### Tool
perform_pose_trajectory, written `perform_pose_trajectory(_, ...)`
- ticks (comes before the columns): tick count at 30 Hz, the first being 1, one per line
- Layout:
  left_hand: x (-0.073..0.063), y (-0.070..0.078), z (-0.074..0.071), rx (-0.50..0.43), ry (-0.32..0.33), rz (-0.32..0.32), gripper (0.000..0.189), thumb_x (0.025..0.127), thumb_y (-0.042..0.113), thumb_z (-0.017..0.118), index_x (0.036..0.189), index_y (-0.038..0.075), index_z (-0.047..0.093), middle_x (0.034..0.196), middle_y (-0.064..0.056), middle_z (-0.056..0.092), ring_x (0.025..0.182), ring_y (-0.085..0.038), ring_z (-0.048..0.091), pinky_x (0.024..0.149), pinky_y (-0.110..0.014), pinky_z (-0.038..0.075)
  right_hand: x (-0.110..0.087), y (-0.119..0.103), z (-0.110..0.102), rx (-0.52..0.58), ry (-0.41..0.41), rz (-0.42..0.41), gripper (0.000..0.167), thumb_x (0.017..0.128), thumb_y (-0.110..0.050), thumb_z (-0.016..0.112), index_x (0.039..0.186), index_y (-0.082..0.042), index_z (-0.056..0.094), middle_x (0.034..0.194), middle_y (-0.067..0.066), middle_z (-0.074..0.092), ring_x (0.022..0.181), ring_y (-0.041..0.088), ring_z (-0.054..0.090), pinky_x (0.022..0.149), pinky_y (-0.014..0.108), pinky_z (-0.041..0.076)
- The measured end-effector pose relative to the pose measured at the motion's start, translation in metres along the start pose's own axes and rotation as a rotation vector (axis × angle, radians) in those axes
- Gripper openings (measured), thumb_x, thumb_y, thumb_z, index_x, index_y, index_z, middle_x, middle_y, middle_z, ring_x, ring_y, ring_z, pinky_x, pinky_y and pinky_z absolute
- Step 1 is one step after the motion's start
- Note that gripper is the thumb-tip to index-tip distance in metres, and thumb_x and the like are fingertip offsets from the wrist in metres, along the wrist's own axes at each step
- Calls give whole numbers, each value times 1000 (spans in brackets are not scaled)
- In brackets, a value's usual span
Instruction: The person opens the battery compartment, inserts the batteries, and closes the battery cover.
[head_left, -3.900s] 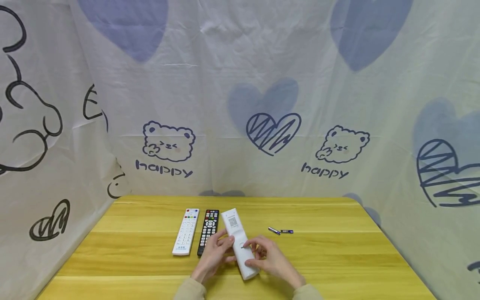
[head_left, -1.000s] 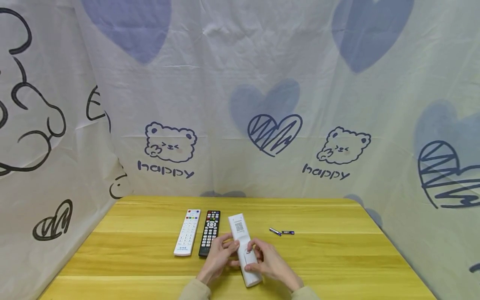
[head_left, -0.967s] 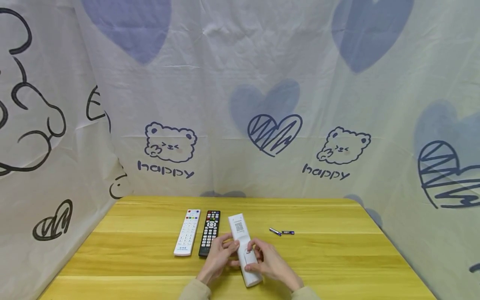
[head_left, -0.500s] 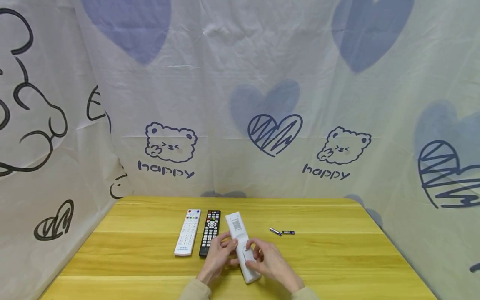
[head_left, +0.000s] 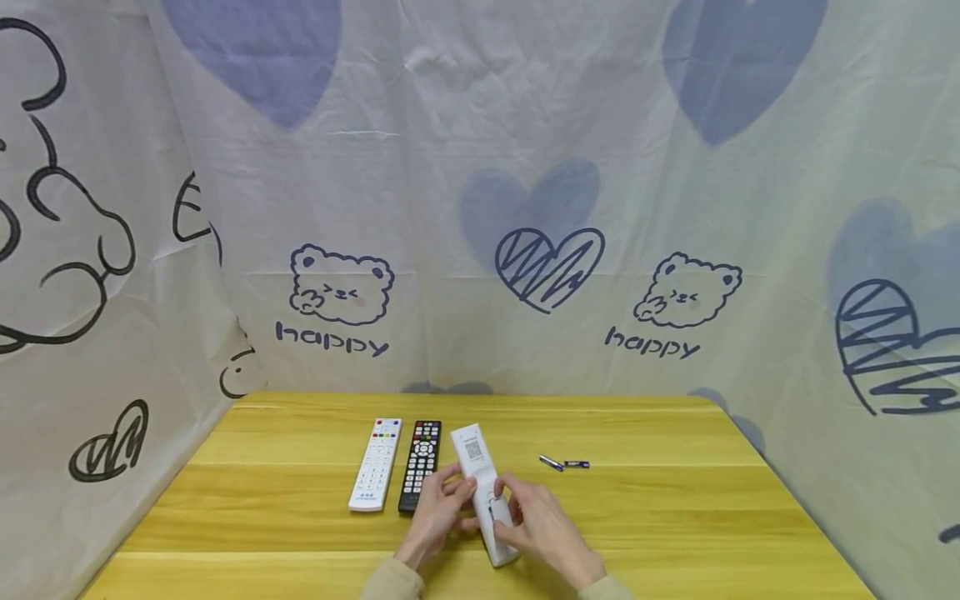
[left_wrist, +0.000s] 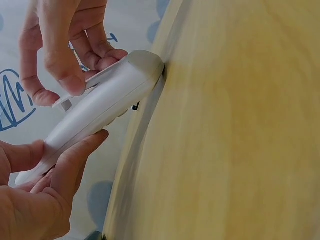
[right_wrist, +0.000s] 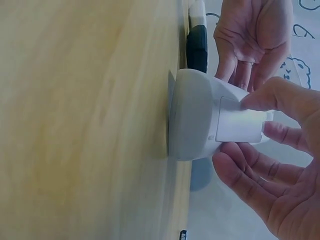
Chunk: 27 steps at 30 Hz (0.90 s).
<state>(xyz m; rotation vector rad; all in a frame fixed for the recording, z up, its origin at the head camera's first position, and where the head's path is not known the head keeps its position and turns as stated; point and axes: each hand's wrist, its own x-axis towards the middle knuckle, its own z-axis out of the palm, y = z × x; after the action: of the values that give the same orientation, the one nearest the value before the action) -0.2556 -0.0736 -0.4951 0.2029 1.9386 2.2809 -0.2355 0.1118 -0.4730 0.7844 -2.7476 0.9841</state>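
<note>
A white remote control (head_left: 470, 454) is held back side up over the table, one end tilted down to the wood. My left hand (head_left: 433, 515) grips it along its left edge, thumb on top and fingers beneath, as the left wrist view also shows. Thumb and fingers of my right hand (head_left: 546, 523) pinch its battery cover (right_wrist: 237, 125). In the left wrist view the cover's tabbed end stands raised off the remote's back, leaving a gap. A dark slit shows beside the cover in the head view. The compartment's inside is mostly hidden.
Left of my hands, a white remote (head_left: 375, 467) and a black remote (head_left: 422, 454) lie buttons up on the wooden table (head_left: 675, 483). Two small batteries (head_left: 576, 465) lie to the right, close together. A printed cloth (head_left: 450, 350) hangs behind the table.
The battery cover's end has lifted, and a dark gap now shows at its side. Since the oldest frame the remote has shifted slightly right and toward me. The other remotes and the batteries stay put.
</note>
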Motion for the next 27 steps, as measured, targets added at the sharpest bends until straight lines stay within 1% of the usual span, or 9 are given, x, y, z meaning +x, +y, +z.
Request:
perform_pose_trajectory(6, 0, -1, -1, 2, 9, 10, 48, 104, 6, 50, 145, -15, 37, 122, -34, 66, 90, -19, 73, 72, -34, 67, 1, -3, -1, -2, 8, 24, 28, 80, -10, 74, 102, -13, 58, 74, -3, 62, 61, -2, 47, 50, 14, 45)
perform_pose_trajectory(14, 2, -4, -2, -5, 30, 18, 50, 104, 5, 49, 146, -17, 32, 124, -36, 63, 93, -22, 73, 73, -36, 67, 3, -1, -3, 18, 42, -11, 29, 78, -8, 74, 103, -11, 59, 73, 0, 63, 60, -2, 49, 51, 14, 45)
perform_pose_trajectory(20, 1, -3, -1, -13, 36, 15, 50, 104, 6, 49, 146, -17, 32, 124, -36, 63, 92, -22, 73, 71, -35, 67, 4, 0, -7, 58, 64, 26, 31, 77, -7, 72, 105, -10, 60, 75, 2, 62, 62, 2, 53, 53, 15, 46)
perform_pose_trajectory(27, 0, -3, -1, -27, 52, 10, 52, 104, 6, 50, 146, -17, 31, 122, -35, 64, 88, -18, 72, 69, -34, 67, 4, 5, -14, 18, 92, 69, 31, 76, -5, 73, 103, -10, 59, 75, 1, 60, 63, 2, 50, 54, 15, 45)
